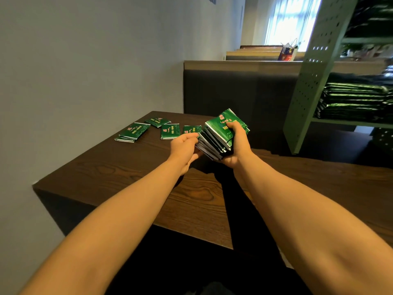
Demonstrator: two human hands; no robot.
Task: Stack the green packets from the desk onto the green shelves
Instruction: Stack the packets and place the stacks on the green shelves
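Observation:
My right hand [235,145] grips a thick stack of green packets [217,135] above the dark wooden desk [127,173], thumb across the top packet. My left hand [185,145] touches the stack's left side with its fingertips. Several more green packets lie on the desk: a small pile [132,132] at the left, one [157,122] behind it, one [170,131] in the middle, and one [191,129] just beyond my left hand. The green shelves [306,86] stand at the right, with dark green packets [353,101] piled on one level.
A grey wall runs along the desk's left side. A dark padded seat back [234,90] with a wooden top stands behind the desk. A colourful bag [288,52] sits farther back near a bright window.

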